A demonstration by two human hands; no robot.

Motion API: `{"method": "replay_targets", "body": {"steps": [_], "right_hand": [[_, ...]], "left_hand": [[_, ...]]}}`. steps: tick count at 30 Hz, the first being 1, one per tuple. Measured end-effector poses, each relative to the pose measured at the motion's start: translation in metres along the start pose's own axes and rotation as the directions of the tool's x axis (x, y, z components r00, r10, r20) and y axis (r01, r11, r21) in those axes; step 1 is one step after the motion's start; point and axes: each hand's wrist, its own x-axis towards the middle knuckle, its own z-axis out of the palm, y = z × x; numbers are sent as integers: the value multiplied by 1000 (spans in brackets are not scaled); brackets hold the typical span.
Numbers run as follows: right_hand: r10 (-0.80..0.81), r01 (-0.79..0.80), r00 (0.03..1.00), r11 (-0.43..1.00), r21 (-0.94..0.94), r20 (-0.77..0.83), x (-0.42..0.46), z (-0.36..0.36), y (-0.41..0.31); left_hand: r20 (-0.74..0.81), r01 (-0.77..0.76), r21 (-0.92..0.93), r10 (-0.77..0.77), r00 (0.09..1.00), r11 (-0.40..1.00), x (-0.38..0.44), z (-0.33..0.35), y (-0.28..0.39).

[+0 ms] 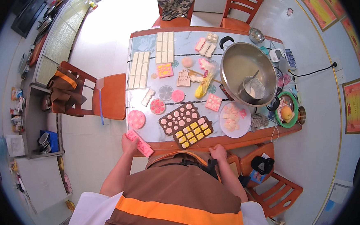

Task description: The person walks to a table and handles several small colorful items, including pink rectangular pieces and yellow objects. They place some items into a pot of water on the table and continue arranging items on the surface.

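My left hand point(129, 143) grips the upper left end of a pink rectangular mold point(144, 147) with raised shapes, at the table's near left corner. My right hand point(218, 152) rests with curled fingers at the wooden table edge point(234, 144); its palm is hidden. Between my hands lie a brown mold with round pink-filled cavities point(179, 118) and a brown mold with yellow-filled square cavities point(193, 133). Just above my left hand sits a round pink mold point(136, 119). A white plate of pale pink and cream pieces point(234, 131) stands beyond my right hand.
A large steel pot point(228, 75) holds a smaller metal pot of whitish material point(253, 88). Cream slab molds point(139, 69) lie at the far left. A green-rimmed basin point(295, 115) stands right. Chairs flank the table; a black cable point(312, 74) runs to the wall.
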Motion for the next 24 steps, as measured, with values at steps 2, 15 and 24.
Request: {"method": "replay_targets", "body": {"steps": [2, 15, 24], "right_hand": [[15, -15, 999, 1000, -15, 42, -1, -5, -4], [-4, 4, 999, 1000, 6, -34, 6, 5, 3], [17, -17, 1000, 1000, 3, 0, -3, -6, -6]], "left_hand": [[7, 14, -16, -13, 1000, 1000, 0, 0, 3], [-19, 57, 28, -56, 998, 998, -1, 3, 8], [-47, 60, 54, -57, 997, 997, 1, 7, 5]]}}
